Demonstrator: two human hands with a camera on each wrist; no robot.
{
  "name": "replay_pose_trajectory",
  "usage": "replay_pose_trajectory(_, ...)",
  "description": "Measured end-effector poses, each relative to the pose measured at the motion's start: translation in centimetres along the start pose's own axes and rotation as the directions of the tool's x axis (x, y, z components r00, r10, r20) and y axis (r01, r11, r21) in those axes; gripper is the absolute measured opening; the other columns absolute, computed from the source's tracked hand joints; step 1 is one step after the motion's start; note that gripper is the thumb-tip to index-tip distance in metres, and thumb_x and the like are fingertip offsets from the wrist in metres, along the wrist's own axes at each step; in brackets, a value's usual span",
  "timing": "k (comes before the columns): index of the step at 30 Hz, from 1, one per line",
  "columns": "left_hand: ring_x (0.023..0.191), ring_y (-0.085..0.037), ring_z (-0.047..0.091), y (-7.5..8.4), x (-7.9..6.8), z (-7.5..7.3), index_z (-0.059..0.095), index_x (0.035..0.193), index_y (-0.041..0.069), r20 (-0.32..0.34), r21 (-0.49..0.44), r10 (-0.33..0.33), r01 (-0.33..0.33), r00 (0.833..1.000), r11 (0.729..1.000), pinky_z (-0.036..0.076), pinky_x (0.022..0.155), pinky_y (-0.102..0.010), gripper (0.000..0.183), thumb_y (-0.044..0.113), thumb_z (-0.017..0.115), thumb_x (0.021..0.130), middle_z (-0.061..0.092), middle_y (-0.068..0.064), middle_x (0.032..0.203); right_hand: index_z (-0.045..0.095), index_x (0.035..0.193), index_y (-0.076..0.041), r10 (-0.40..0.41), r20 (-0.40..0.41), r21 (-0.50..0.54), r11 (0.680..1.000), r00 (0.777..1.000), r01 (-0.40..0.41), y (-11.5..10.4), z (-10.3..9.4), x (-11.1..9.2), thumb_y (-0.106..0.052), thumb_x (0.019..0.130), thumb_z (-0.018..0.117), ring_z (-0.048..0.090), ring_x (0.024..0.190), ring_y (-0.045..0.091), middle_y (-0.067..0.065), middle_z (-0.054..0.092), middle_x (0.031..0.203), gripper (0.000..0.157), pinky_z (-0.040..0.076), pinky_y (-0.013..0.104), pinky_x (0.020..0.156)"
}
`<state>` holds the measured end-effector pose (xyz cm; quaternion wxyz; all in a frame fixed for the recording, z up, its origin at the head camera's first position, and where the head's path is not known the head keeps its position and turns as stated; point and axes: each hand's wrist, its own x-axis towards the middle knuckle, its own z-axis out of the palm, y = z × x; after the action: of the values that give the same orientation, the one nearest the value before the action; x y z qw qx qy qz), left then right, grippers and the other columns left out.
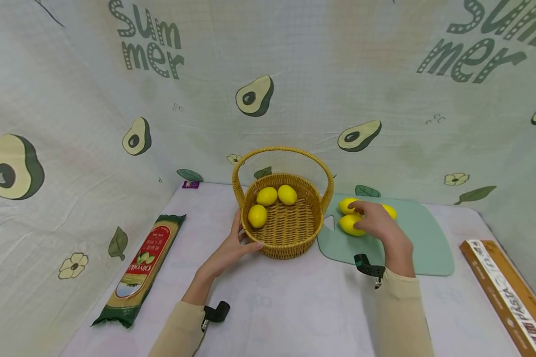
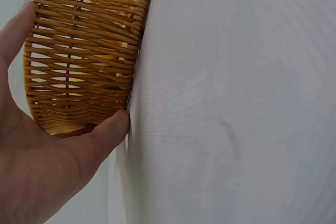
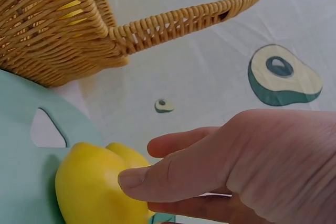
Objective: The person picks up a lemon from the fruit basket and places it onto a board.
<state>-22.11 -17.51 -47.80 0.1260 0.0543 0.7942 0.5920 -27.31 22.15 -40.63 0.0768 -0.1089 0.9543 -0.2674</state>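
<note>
A round woven wicker basket (image 1: 290, 251) with an arched handle stands in the middle of the table, with three yellow lemons (image 1: 267, 196) inside. My left hand (image 1: 231, 250) rests against its left side, thumb along the front and fingers extended up the wall; the left wrist view shows the thumb tip low on the weave (image 2: 86, 40). On the pale green cutting board (image 1: 422, 238) lie several more lemons (image 1: 349, 225). Over them hovers my right hand (image 1: 377, 220), fingers loosely bent and apart. In the right wrist view its thumb overlaps a lemon (image 3: 86, 182); contact is unclear.
A green and red pasta bag (image 1: 143, 267) lies on the left of the table. At the right edge lies a long brown pasta box (image 1: 509, 292). A small purple packet (image 1: 190, 184) sits at the back left. Behind everything hangs an avocado-print cloth (image 1: 303, 74).
</note>
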Motion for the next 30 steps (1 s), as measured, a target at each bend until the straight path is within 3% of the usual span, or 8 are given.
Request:
replay_pose_trajectory(11, 0.155, -0.035, 0.009, 0.5, 0.0, 0.1, -0.017, 0.154, 0.045, 0.017, -0.008, 0.029, -0.029, 0.999, 1.000, 0.020, 0.121, -0.059, 0.117, 0.045, 0.077, 0.085, -0.010, 0.005, 0.167, 0.049, 0.143, -0.001, -0.026, -0.002, 0.034, 0.999, 1.000, 0.026, -1.4, -0.8, -1.0, -0.014, 0.092, 0.065, 0.048, 0.128, 0.047, 0.027, 0.052, 0.141, 0.054, 0.045, 0.061, 0.100)
replay_pose_trajectory(25, 0.155, -0.037, 0.010, 0.1, -0.3, -0.2, -0.018, 0.152, 0.048, 0.006, -0.007, 0.003, -0.003, 1.000, 1.000, 0.022, 0.120, -0.060, 0.118, 0.044, 0.078, 0.085, -0.007, -0.001, 0.168, 0.052, 0.142, -0.004, -0.121, -0.037, 0.012, 0.993, 0.992, 0.121, -5.1, -0.5, -1.5, -0.011, 0.090, 0.066, 0.051, 0.129, 0.045, 0.023, 0.055, 0.141, 0.054, 0.045, 0.061, 0.101)
replay_pose_trajectory(30, 0.155, -0.036, 0.011, 0.2, -0.3, 0.0, -0.019, 0.152, 0.048, 0.007, -0.007, 0.008, -0.008, 1.000, 1.000, 0.022, 0.121, -0.059, 0.118, 0.045, 0.078, 0.084, -0.007, -0.001, 0.168, 0.053, 0.141, -0.004, -0.115, -0.036, -0.008, 0.993, 0.993, 0.115, -6.1, -0.6, -2.1, -0.013, 0.091, 0.067, 0.053, 0.126, 0.043, 0.022, 0.060, 0.136, 0.053, 0.047, 0.058, 0.100)
